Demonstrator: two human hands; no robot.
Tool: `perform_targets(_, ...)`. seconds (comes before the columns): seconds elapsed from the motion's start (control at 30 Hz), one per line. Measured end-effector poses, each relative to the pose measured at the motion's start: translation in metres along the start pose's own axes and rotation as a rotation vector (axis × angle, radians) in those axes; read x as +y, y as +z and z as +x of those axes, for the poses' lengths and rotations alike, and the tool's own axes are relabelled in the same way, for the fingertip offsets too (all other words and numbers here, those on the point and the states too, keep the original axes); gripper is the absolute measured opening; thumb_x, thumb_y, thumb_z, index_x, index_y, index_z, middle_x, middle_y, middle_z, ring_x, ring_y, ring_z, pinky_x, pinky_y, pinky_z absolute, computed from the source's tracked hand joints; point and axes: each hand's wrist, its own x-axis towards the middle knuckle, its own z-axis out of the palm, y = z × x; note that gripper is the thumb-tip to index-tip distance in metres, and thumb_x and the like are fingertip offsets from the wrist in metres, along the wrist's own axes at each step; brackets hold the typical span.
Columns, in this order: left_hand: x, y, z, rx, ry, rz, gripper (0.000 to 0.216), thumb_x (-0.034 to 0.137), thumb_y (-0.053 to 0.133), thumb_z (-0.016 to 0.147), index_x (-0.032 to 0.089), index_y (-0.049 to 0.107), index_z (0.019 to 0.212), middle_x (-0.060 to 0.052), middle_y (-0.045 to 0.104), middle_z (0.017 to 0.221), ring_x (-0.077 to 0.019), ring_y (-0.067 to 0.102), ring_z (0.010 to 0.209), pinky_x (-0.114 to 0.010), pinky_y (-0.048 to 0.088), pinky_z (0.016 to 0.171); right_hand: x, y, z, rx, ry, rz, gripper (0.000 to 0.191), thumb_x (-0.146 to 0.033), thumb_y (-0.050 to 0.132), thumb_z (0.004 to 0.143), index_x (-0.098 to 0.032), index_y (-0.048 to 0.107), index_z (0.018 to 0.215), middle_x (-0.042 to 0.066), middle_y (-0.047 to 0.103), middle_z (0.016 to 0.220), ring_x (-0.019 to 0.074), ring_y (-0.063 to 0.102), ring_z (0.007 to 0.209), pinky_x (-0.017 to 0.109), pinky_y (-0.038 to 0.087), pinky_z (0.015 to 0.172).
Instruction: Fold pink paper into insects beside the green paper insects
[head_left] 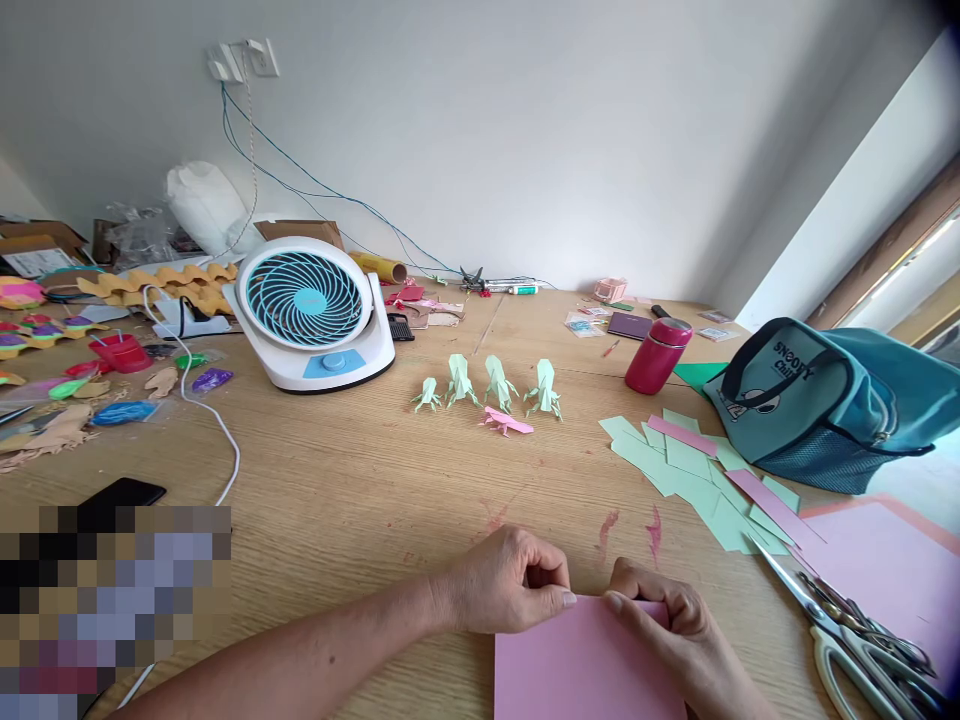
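A sheet of pink paper lies at the front of the wooden table, running out of the bottom of the view. My left hand pinches its far edge, thumb on top and fingers curled under. Close beside it, my right hand grips the same edge near the far right corner, its thumb flat on the sheet. Farther back stand several pale green folded-paper insects, with one pink folded-paper insect in front of them.
Scissors and green and pink paper scraps lie to the right, near a teal bag and a red flask. A white fan stands back left. A white cable and a phone lie left.
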Motion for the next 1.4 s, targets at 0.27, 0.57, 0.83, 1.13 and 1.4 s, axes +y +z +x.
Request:
perform_targets(0.27, -0.013, -0.016, 0.005, 0.065, 0.017, -0.085, 0.019, 0.025, 0.057, 0.082, 0.013, 0.058, 0.067, 0.002, 0.054, 0.062, -0.0078, 0.045, 0.059, -0.018, 0.033, 0.053, -0.001, 0.002, -0.002, 0.105, 0.087, 0.228, 0.041, -0.049, 0.075, 0.074, -0.014, 0.061, 0.057, -0.003, 0.046, 0.062, 0.0071, 0.041, 0.049, 0.020, 0.032, 0.044)
perform_targets(0.57, -0.021, -0.022, 0.009, 0.146, -0.003, -0.186, 0.022, 0.025, 0.056, 0.083, 0.014, 0.052, 0.064, 0.004, 0.045, 0.059, -0.0069, 0.039, 0.055, -0.018, 0.031, 0.051, -0.006, 0.000, -0.002, 0.230, 0.162, 0.385, 0.041, -0.047, 0.084, 0.064, -0.015, 0.059, 0.060, -0.003, 0.052, 0.052, 0.0074, 0.044, 0.043, 0.017, 0.035, 0.040)
perform_targets(0.83, -0.025, -0.021, 0.010, 0.216, -0.027, -0.227, 0.022, 0.026, 0.055, 0.082, 0.014, 0.052, 0.064, 0.002, 0.050, 0.060, -0.0082, 0.045, 0.056, -0.019, 0.034, 0.053, -0.006, 0.002, 0.000, 0.308, 0.192, 0.439, 0.040, -0.044, 0.089, 0.057, -0.017, 0.060, 0.064, -0.003, 0.057, 0.048, 0.0079, 0.048, 0.037, 0.016, 0.037, 0.037)
perform_targets(1.13, -0.026, -0.024, 0.011, 0.337, 0.032, -0.170, 0.026, 0.028, 0.053, 0.083, 0.016, 0.046, 0.061, 0.005, 0.043, 0.057, -0.0081, 0.037, 0.055, -0.021, 0.029, 0.053, 0.007, -0.014, 0.007, 0.318, 0.167, 0.512, 0.026, -0.041, 0.084, 0.066, -0.021, 0.069, 0.073, -0.001, 0.067, 0.061, 0.0142, 0.058, 0.049, 0.022, 0.046, 0.045)
perform_targets(1.4, -0.025, -0.026, 0.011, 0.358, 0.035, -0.170, 0.025, 0.027, 0.052, 0.082, 0.016, 0.046, 0.061, 0.004, 0.044, 0.057, -0.0088, 0.038, 0.056, -0.022, 0.031, 0.055, 0.014, -0.020, 0.007, 0.315, 0.162, 0.521, 0.024, -0.042, 0.079, 0.073, -0.023, 0.075, 0.088, 0.002, 0.072, 0.072, 0.0176, 0.064, 0.060, 0.024, 0.050, 0.051)
